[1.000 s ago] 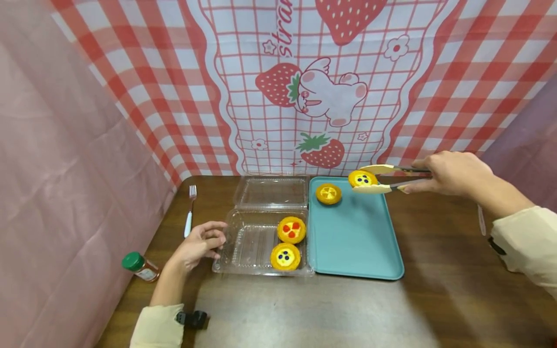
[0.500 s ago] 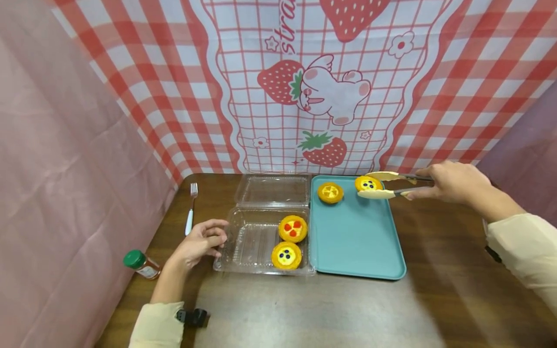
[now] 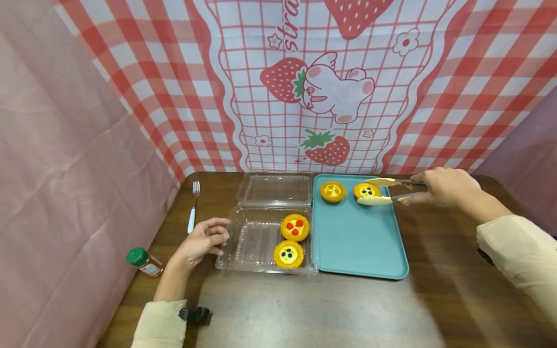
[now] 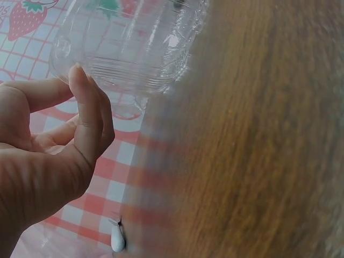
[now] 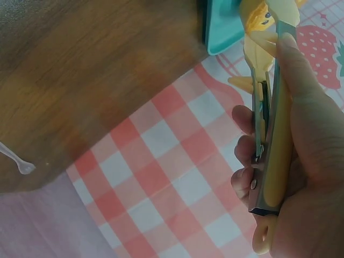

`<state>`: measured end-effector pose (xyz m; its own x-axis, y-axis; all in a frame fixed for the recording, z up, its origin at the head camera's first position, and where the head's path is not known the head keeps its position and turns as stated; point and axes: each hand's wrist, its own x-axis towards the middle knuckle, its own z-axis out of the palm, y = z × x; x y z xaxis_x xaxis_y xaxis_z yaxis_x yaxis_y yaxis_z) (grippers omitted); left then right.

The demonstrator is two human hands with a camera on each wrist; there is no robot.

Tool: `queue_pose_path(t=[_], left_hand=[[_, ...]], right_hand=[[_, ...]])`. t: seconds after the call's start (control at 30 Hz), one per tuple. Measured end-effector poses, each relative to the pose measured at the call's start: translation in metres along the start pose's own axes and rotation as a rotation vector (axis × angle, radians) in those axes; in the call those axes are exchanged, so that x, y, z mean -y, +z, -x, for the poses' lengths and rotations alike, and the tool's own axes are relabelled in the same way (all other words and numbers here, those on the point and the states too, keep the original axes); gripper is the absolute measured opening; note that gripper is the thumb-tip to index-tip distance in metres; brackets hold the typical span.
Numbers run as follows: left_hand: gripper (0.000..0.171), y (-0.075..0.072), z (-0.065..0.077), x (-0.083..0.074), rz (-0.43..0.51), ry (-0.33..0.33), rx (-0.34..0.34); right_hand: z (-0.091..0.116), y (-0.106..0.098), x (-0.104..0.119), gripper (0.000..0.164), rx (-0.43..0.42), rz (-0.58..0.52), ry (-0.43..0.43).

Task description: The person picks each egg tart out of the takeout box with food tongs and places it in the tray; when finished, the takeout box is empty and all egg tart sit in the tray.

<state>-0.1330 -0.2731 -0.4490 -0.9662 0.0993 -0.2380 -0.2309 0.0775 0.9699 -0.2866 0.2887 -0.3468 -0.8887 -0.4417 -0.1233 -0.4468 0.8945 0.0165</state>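
Observation:
My right hand [image 3: 448, 186] grips a pair of tongs [image 5: 274, 118] with cream-coloured tips. Between those tips is a tart with blueberries [image 3: 367, 191], at the back right of the teal tray [image 3: 361, 241]; whether it touches the tray I cannot tell. Left of it on the tray lies a tart with yellow wedges [image 3: 332, 192]. My left hand [image 3: 204, 243] pinches the left rim of an opened clear plastic container [image 4: 129, 70]. In the container's right side sit a tart with red pieces [image 3: 295, 227] and, nearer me, another blueberry tart [image 3: 288, 254].
The container's lid [image 3: 276, 188] lies folded back behind it. A fork [image 3: 193, 208] with a pale handle and a green-capped jar [image 3: 145, 262] lie on the left of the wooden table [image 3: 313, 309]. A checkered cloth [image 3: 209, 101] hangs along the back edge.
My right hand has lowered the tongs and the blueberry tart toward the tray's back right. The left hand stays at the container's rim. The head view has shifted slightly.

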Motion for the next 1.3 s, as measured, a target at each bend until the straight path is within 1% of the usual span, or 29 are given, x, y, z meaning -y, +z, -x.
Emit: queue_pose_path(t=[0.17,0.27,0.33,0.4,0.57,0.7,0.8,0.97,1.1,1.3], left_hand=[[0.045,0.000,0.000,0.000,0.001,-0.004,0.002],[0.045,0.000,0.000,0.000,0.000,-0.003,0.001],[0.045,0.000,0.000,-0.001,-0.003,-0.003,0.000],[0.045,0.000,0.000,-0.001,-0.005,-0.002,0.002],[0.044,0.000,0.001,-0.002,-0.006,-0.003,0.005],[0.045,0.000,0.001,-0.002,-0.002,-0.003,0.004],[0.044,0.000,0.002,-0.001,0.000,0.000,0.002],[0.045,-0.001,0.002,0.000,-0.004,-0.005,-0.006],[0.045,0.001,0.003,0.000,-0.010,-0.009,-0.010],[0.045,0.001,0.003,-0.001,-0.019,-0.005,-0.021]], right_hand=[[0.000,0.001,0.001,0.087,0.006,-0.003,0.000],[0.001,0.003,0.001,0.087,0.002,-0.008,-0.004],[0.001,0.004,0.000,0.091,-0.007,-0.016,-0.002],[0.002,0.006,0.000,0.098,-0.031,-0.030,0.007],[0.005,0.009,0.002,0.115,-0.120,-0.061,0.032],[0.010,0.004,0.000,0.118,-0.127,-0.057,0.040],[0.014,0.001,-0.001,0.119,-0.111,-0.056,0.049],[0.019,-0.001,-0.003,0.117,-0.126,-0.062,0.022],[0.023,-0.005,-0.004,0.118,-0.138,-0.042,0.010],[0.027,-0.019,-0.003,0.120,-0.149,-0.003,-0.003]])
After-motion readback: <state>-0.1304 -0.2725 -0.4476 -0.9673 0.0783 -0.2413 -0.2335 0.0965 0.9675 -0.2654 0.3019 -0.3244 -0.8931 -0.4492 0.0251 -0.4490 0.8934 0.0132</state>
